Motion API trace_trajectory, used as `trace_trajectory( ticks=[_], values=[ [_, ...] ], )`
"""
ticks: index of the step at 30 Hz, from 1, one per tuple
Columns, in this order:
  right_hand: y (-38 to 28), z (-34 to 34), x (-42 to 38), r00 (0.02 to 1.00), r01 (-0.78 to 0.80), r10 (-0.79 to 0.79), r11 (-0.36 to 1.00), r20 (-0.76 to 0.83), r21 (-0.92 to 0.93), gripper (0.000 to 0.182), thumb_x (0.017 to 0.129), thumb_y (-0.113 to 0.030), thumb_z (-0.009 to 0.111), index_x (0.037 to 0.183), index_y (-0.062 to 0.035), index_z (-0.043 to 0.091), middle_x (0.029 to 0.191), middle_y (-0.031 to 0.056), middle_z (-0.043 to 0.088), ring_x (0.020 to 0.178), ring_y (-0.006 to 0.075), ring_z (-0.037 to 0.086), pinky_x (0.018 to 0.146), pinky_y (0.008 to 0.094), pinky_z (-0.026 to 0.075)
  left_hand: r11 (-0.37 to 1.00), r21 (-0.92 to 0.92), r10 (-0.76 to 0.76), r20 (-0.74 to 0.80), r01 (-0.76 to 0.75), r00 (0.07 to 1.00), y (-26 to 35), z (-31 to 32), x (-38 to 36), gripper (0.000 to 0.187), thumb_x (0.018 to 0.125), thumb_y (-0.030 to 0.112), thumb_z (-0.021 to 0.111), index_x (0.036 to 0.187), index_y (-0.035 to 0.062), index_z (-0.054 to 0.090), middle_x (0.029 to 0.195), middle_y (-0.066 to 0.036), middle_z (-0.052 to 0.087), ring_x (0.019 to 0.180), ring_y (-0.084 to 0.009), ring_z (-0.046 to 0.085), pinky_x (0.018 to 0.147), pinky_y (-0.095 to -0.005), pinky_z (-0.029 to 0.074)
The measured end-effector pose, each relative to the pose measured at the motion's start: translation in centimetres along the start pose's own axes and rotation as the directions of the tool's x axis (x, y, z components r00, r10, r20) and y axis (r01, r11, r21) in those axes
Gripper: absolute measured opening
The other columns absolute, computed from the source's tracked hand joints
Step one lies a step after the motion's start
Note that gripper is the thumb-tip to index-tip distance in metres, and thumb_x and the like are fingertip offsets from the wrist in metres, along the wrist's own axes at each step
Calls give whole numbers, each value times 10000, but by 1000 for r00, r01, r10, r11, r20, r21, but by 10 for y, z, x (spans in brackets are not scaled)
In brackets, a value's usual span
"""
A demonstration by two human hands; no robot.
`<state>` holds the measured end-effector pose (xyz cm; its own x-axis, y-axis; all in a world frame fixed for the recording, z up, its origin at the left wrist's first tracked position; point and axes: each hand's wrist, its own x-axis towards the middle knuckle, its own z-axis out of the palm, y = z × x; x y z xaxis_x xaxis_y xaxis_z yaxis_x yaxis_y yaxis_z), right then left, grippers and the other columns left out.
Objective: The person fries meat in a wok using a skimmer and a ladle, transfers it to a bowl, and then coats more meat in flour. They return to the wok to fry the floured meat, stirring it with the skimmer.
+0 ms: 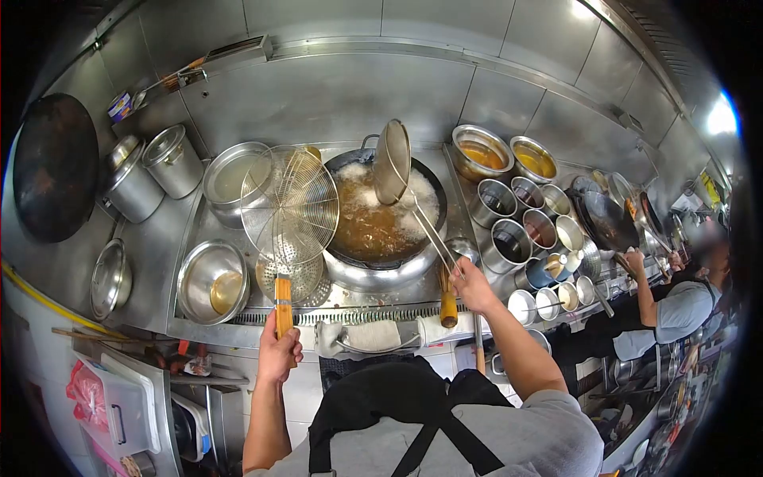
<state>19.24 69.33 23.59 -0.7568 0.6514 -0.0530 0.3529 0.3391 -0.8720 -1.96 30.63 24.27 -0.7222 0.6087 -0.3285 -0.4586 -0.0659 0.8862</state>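
Observation:
My left hand (278,350) is closed round the wooden handle of a wide wire spider strainer (290,203). Its round basket is raised to the left of the wok (439,208), overlapping the wok's edge in view. In my right hand (474,286) is the long metal handle of a fine-mesh strainer (393,163), tilted on edge above the wok. Brown oil (369,230) bubbles there with pale foam at the back and right; whatever is frying cannot be made out. A perforated skimmer (296,282) lies behind the spider's handle, partly hidden.
Left of the wok stand a pot of cloudy liquid (236,184), a steel bowl (191,278) and lidded pots (173,161). Sauce containers (509,245) crowd the right, below two bowls of orange liquid (482,153). A co-worker (675,306) handles a pan (610,222) farther right.

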Motion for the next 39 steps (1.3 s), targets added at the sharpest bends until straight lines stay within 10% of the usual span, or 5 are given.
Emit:
trace_trajectory(
  ticks=[10, 17, 26, 29, 39],
  values=[
    [-49, -24, -8, 951, -142, -138, 601, 276, 787, 599, 898, -14, 586, 1433, -112, 335, 672, 22, 497, 454, 55, 405, 383, 228, 287, 999, 25, -22, 15, 22, 1000, 4, -2, 3, 713, 922, 27, 521, 1530, 183, 180, 822, -40, 516, 571, -106, 462, 465, -258, 409],
    [-1, -2, 44, 973, 217, -229, 942, -16, -257, 472, 928, -133, 521, 1365, 24, 437, 1191, 274, 618, 1147, 442, 570, 980, 431, 447, 1000, 2, -18, 0, 18, 1000, 6, -4, 0, 635, 925, 3, 505, 1489, 154, 256, 789, -20, 513, 551, -101, 467, 450, -252, 406],
    [6, -71, 50, 988, 121, -152, 748, 10, -652, 696, 844, -43, 528, 1486, -16, 262, 960, 312, 650, 892, 472, 627, 811, 490, 502, 1000, -13, -9, 8, 9, 1000, -1, -16, -10, 680, 929, 6, 507, 1518, 167, 209, 783, -21, 504, 549, -100, 457, 451, -246, 397],
    [-4, -55, 8, 971, -171, 212, 941, 114, -291, 752, 888, -10, 460, 1550, -134, 125, 673, 61, 503, 485, 130, 488, 384, 312, 423, 999, -33, -15, -10, 15, 1000, -5, -21, -17, 682, 928, 1, 508, 1517, 165, 206, 780, -25, 503, 549, -102, 457, 451, -246, 395],
    [-76, 11, -29, 789, -613, 313, 445, 528, 653, 538, 934, -10, 486, 1415, -79, 257, 760, 74, 531, 524, 143, 475, 478, 295, 452, 999, -54, -3, -83, -2, 997, -2, -20, -31, 702, 921, -4, 513, 1525, 154, 190, 817, -55, 529, 546, -107, 462, 457, -251, 407]
  ],
)
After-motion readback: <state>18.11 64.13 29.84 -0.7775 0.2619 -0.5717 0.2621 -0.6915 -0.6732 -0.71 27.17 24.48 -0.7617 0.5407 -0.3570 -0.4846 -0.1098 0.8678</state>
